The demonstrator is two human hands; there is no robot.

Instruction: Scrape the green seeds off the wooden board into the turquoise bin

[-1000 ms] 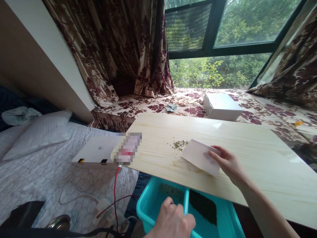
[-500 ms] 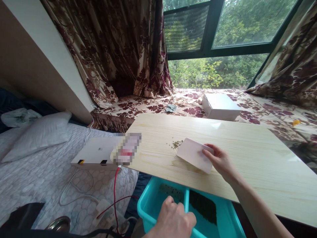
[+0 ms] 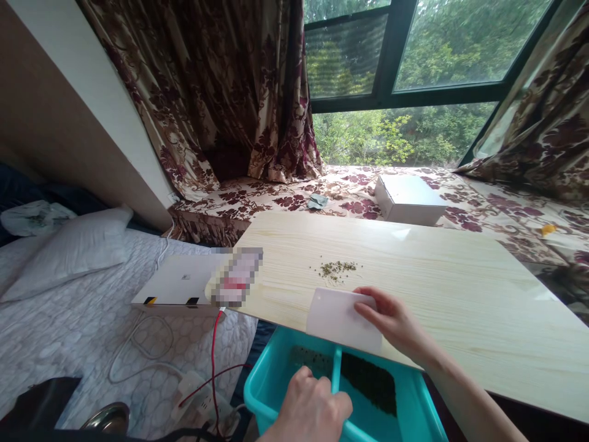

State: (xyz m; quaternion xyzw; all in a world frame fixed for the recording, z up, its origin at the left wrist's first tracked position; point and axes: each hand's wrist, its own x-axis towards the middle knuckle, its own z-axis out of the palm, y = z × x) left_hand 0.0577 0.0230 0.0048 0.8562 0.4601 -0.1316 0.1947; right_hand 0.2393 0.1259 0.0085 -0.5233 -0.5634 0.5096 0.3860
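Observation:
My right hand (image 3: 391,322) pinches a flat white scraper card (image 3: 338,318) at the near edge of the pale wooden board (image 3: 437,288), right above a turquoise bin (image 3: 271,387). The bin has a middle divider, and dark green bits lie in its compartments (image 3: 368,380). My left hand (image 3: 310,410) is closed over the bin's near rim at the divider. A small pile of green bits (image 3: 337,269) lies on the board beyond the card.
A white box (image 3: 407,197) sits on the flowered window seat behind the board. Left of the board are a white flat box (image 3: 177,283), a pillow (image 3: 69,245) and cables with a red wire (image 3: 213,350) on the quilted bed.
My right hand has drawn the card from beside the green pile toward me to the board's near edge. The bin and my left hand have shifted slightly left.

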